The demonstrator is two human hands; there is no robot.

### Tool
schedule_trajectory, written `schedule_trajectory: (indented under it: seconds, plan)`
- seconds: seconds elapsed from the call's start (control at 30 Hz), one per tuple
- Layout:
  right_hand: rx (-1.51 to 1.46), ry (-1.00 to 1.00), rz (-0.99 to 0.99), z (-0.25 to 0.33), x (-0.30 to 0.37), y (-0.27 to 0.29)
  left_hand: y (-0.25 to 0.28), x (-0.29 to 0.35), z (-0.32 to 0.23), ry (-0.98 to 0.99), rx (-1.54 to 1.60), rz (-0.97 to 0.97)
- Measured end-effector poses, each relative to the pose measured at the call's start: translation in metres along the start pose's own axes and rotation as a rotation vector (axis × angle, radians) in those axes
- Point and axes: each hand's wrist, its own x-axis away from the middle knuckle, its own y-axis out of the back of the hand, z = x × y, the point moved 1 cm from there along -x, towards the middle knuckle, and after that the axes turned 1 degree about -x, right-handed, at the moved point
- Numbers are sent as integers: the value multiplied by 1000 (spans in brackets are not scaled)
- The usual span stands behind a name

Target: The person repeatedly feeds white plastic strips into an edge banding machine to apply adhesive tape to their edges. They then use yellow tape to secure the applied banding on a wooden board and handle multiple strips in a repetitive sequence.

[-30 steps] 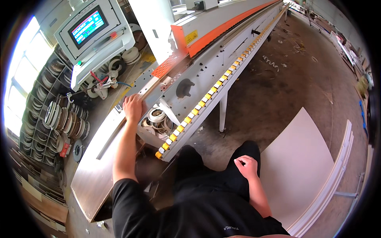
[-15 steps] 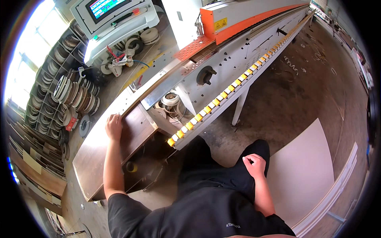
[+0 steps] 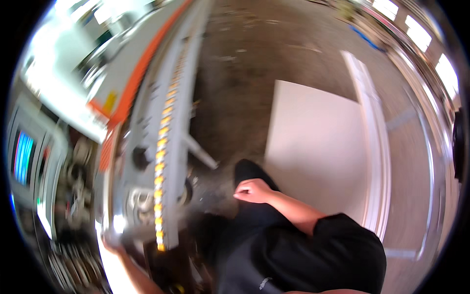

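Observation:
My right hand (image 3: 252,190) rests over my dark-clad leg (image 3: 250,169), its fingers curled into a loose fist with nothing showing in them. At the lower left, my left hand (image 3: 114,245) is at the near end of a long machine (image 3: 139,98) with an orange strip along it. That hand is smeared by motion and its fingers cannot be made out. Beside it runs a rail of yellow and white rollers (image 3: 161,169). A large pale flat board (image 3: 320,147) leans or lies to the right of my leg; which one I cannot tell.
Long white strips (image 3: 374,161) run along the board's right edge. A metal frame (image 3: 431,191) stands farther right. On the left are a control panel with a lit screen (image 3: 23,157) and stacked rolls (image 3: 73,267). A slanted support leg (image 3: 200,152) reaches the brown floor (image 3: 235,63).
My view has swung to the right, so the machine now lies at the left and more of the pale board shows. My right hand stays closed over my leg; the left remains at the machine's end.

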Motion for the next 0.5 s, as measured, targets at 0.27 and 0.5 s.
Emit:
schedule_trajectory:
  seconds: [0.27,0.5]
  plan:
    - [229,-385,-631,-83,128,104,-53,-51,-65,-140,-83,46]
    - [749,-1135,-1115,-214,401,200,-58,-62,-103,-275,-201,123]
